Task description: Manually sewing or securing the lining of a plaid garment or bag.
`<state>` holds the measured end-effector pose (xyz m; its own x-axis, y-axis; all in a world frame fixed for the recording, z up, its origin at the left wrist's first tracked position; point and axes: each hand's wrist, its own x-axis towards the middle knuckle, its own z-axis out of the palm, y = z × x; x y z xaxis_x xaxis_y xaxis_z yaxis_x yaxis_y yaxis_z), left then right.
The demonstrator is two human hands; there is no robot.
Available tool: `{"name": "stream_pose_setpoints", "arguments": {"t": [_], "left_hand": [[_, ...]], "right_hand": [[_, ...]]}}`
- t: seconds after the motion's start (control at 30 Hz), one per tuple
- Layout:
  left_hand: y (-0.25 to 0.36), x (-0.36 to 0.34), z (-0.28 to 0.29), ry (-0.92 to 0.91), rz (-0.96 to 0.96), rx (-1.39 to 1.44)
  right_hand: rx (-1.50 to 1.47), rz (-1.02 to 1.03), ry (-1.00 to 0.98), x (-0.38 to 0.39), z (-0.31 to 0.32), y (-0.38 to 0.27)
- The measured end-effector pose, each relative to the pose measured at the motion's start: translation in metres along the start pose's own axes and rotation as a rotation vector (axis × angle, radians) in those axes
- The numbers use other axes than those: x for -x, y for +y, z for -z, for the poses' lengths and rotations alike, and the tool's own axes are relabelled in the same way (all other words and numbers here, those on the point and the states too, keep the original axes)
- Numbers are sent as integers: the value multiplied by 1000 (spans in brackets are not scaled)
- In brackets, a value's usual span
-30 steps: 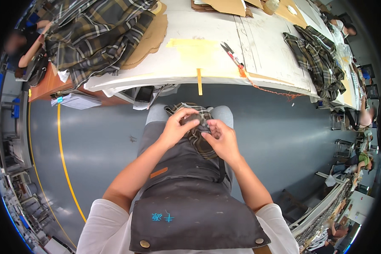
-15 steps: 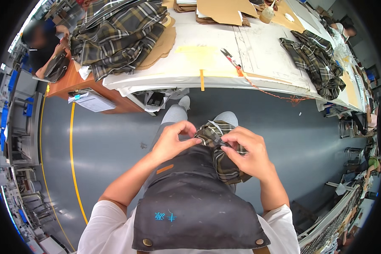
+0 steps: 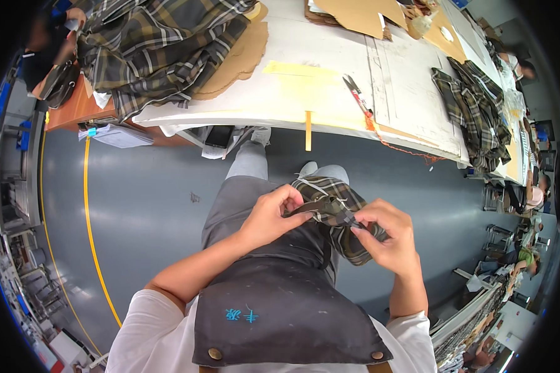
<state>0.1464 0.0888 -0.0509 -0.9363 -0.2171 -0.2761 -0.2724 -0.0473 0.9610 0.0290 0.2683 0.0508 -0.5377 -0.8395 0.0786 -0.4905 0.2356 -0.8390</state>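
A dark plaid garment, with olive, grey and white lines, lies bunched over my right thigh. Along its upper part runs a band or edge that both hands grip. My left hand is closed, thumb and fingers pinching the band's left end. On the other side, my right hand pinches the cloth between thumb and forefinger. The stretch between the hands is drawn out above my lap. Some of the garment hangs down beneath my right hand, partly hidden by it.
Ahead stands a white worktable with a large plaid cloth pile, brown card patterns and red-handled snips tied to an orange cord. More plaid pieces lie at the right. A co-worker sits at the far left.
My hands have moved slightly right and toward me, and spread further apart with the cloth pulled out between them. The view has shifted a little, with the table appearing nearer.
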Motion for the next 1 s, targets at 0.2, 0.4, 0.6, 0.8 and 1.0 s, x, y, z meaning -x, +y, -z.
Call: {"name": "stream_pose_setpoints", "arguments": {"t": [0.2, 0.4, 0.6, 0.8, 1.0], "left_hand": [[-10, -3, 11, -353, 172, 342], [-26, 1, 8, -475, 319, 1243], [0, 9, 1, -627, 402, 1431], [-15, 7, 2, -737, 300, 1359], [-9, 8, 4, -651, 372, 1349]], "right_hand": [[23, -98, -20, -16, -5, 5], [25, -157, -123, -30, -6, 8], [-47, -170, -228, -35, -11, 6], [-107, -147, -363, -35, -17, 10], [-515, -160, -263, -38, -31, 9]]}}
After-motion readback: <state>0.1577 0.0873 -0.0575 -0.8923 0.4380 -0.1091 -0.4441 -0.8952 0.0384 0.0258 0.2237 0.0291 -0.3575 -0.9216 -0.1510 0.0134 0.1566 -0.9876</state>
